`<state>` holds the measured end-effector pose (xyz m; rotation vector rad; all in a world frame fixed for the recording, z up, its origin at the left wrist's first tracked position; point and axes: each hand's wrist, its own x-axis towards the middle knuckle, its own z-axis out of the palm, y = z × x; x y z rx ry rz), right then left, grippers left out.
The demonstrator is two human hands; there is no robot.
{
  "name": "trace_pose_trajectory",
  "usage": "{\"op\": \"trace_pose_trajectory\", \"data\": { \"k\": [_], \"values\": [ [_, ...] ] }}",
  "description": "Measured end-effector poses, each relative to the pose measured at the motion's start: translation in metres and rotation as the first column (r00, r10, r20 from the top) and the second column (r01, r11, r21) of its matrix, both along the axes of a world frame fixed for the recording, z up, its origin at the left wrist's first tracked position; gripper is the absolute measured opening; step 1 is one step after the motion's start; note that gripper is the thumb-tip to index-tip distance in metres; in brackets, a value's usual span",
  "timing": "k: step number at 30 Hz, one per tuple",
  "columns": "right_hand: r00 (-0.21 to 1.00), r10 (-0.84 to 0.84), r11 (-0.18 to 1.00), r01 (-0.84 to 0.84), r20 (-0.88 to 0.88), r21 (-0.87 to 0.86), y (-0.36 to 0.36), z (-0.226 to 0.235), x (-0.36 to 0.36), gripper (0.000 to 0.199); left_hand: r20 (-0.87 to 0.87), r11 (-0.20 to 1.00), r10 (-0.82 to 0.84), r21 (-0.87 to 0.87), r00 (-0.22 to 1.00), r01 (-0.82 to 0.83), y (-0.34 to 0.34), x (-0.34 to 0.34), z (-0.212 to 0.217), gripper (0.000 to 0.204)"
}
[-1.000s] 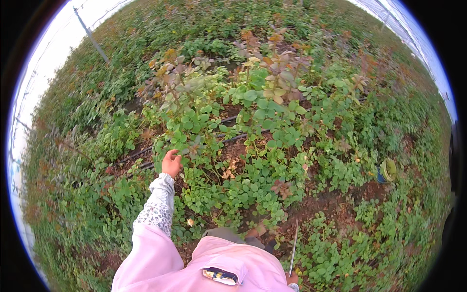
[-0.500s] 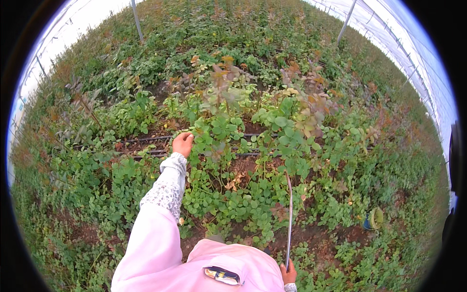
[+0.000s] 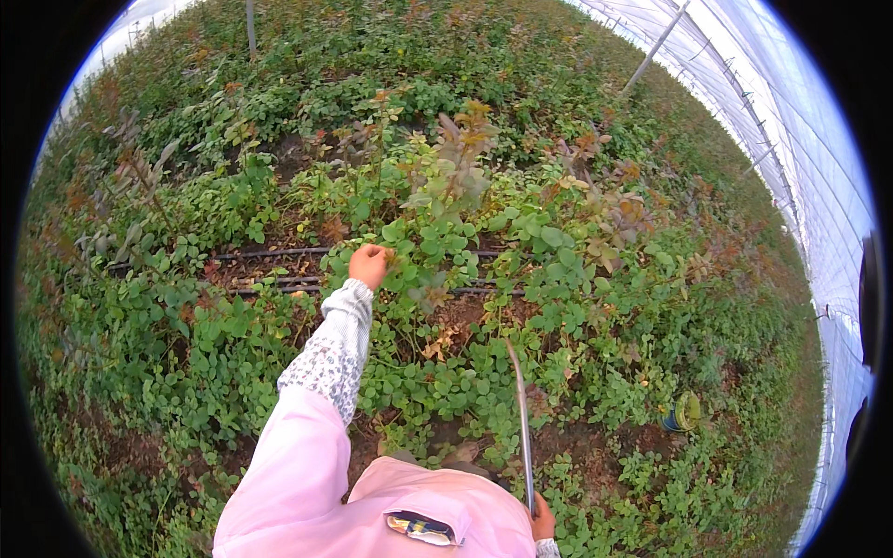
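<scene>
My left hand (image 3: pixel 370 265) reaches out to the left side of a leafy bush (image 3: pixel 437 237) with reddish top shoots. Its fingers are closed in a pinch against the foliage, and what lies between them is hidden. Low and to the right, my right hand (image 3: pixel 541 519) is wrapped round the lower end of a long, thin metal rod with a bent tip (image 3: pixel 523 418). The rod stands nearly upright, its upper end in front of low green leaves.
Black irrigation pipes (image 3: pixel 279 281) run across the soil behind my left hand. A yellow-green and blue bucket (image 3: pixel 686 412) sits among plants at the right. Posts (image 3: pixel 656 51) and plastic sheeting (image 3: pixel 791 139) rise beyond the dense rows. Dry leaves (image 3: pixel 437 349) lie on the ground.
The view has shifted a little. My left hand has moved slightly right, closer to the bush, its fingers still pinched. The rod stays in my right hand and the bush's top has swayed right.
</scene>
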<state>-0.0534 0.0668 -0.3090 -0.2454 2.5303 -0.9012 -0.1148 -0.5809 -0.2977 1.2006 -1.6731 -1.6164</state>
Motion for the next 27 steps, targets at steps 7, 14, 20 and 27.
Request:
{"op": "trace_pose_trajectory", "data": {
  "k": [7,14,20,27],
  "values": [
    [0.976,0.209,0.976,-0.205,0.063,-0.074,-0.091,0.025,-0.046,0.055,0.004,0.995,0.074,0.068,0.997,-0.074,0.017,0.06,-0.007,0.022],
    [0.887,0.431,0.899,-0.437,-0.165,-0.002,-0.161,0.031,-0.1,0.051,0.041,0.998,0.048,0.045,0.998,-0.05,0.027,0.067,-0.013,0.03],
    [0.805,0.537,0.842,-0.53,-0.254,0.099,-0.182,0.009,-0.126,0.047,0.044,0.994,0.093,0.06,0.995,-0.095,0.041,0.063,-0.019,0.026],
    [0.79,0.607,0.773,-0.563,-0.084,0.291,-0.173,-0.027,-0.147,0.045,0.111,0.995,0.08,0.056,0.991,-0.087,0.044,0.068,-0.018,0.028]
  ]
}}
